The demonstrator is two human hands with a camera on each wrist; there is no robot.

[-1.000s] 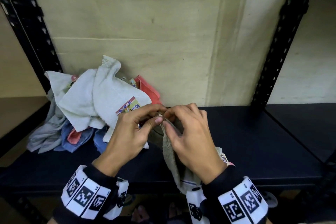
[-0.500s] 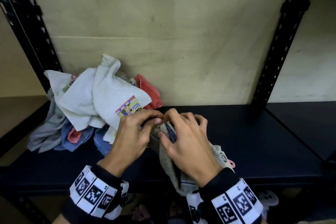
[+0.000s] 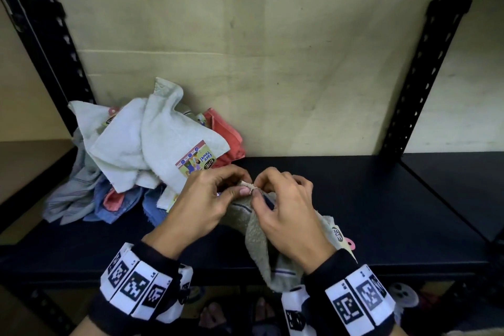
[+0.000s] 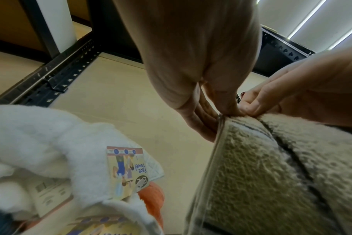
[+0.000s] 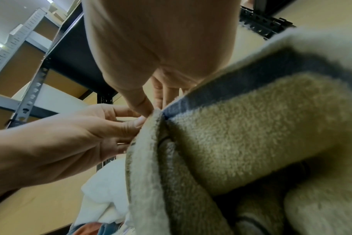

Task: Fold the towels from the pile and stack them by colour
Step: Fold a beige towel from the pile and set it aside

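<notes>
Head view puts both hands at lower centre of the frame, above the dark shelf [image 3: 381, 199]. The left hand [image 3: 201, 204] and right hand [image 3: 289, 215] meet fingertip to fingertip, each pinching the top corner of a beige towel [image 3: 256, 248]. From that corner the towel hangs lengthwise down toward the bottom edge, past the shelf front, its tag [image 3: 338, 234] at the right. The pile [image 3: 141, 155] of white, blue and red towels sits at left.
</notes>
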